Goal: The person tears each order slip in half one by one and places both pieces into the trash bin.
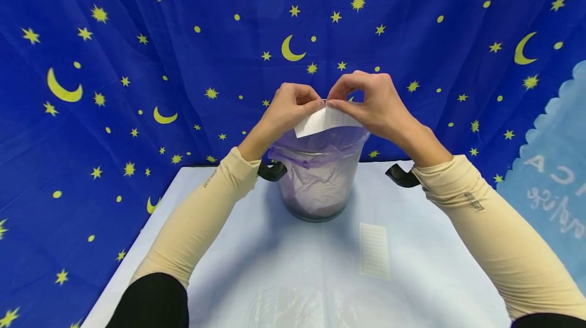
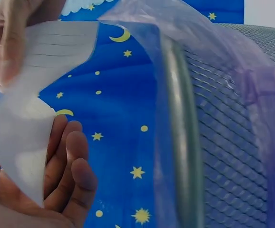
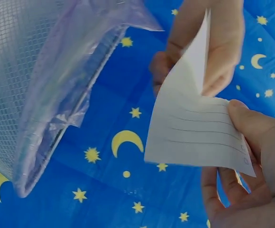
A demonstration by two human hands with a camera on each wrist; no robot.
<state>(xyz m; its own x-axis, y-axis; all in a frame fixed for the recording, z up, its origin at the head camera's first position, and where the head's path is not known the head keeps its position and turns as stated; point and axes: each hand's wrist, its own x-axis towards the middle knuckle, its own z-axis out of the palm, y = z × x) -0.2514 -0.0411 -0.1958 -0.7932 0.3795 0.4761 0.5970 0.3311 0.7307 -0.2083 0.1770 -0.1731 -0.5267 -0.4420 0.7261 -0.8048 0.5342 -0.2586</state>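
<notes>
Up over the bin, two bare hands hold one bit of white paper. The left hand pinches it with thumb and fingers on one side, and the right hand pinches it just beside, on the other side. The fingertips of the two hands are very near each other at the top edge. Between the two grips, the paper has a gap shaped like a V, and the wrist views show the two sides bending different ways. I cannot tell how far down the split goes. Thin dark lines run across the part by the right hand, with tiny squares near one end.

Right under both hands is the round bin, made of wire mesh. A thin purple bag goes over its shiny rim. The paper hangs above the rim and does not touch it.

Lower than the grip, nearer the person and a bit to the right, another lined sheet lies flat on the white table. Closer still to the person is something clear and shiny, hard to make out. Behind the hands hangs a blue cloth with yellow moons and stars. Back from the grip, cream sleeves cover both arms.
</notes>
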